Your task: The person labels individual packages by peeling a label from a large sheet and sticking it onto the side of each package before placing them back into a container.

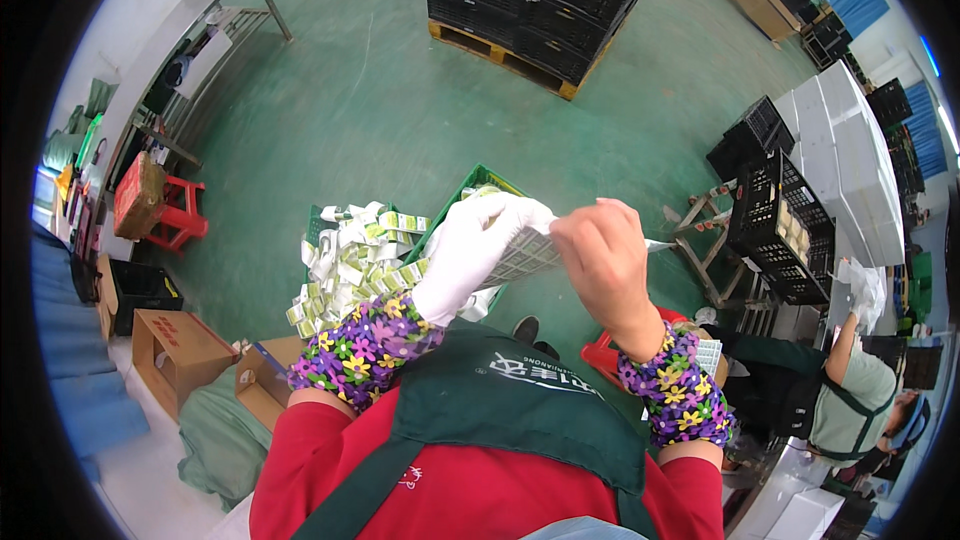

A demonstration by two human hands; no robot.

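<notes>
My left hand (476, 245), in a white glove, holds the left side of a sheet of labels (522, 258) printed in a grid. My bare right hand (606, 262) pinches the sheet's upper right edge, its fingers closed. A pale edge shows just past the right hand, and I cannot tell if it belongs to the same sheet. Below and left of the gloved hand, many white and green label strips (355, 252) lie in a loose heap. Partly hidden behind the left hand stands a green crate (480, 176).
Black crates (515, 10) are stacked on a wooden pallet (500, 58) ahead. A red stool (182, 215) and cardboard boxes (172, 355) stand left. At right are a black crate (783, 230) on a metal stand, white boxes (835, 140) and a co-worker (850, 395).
</notes>
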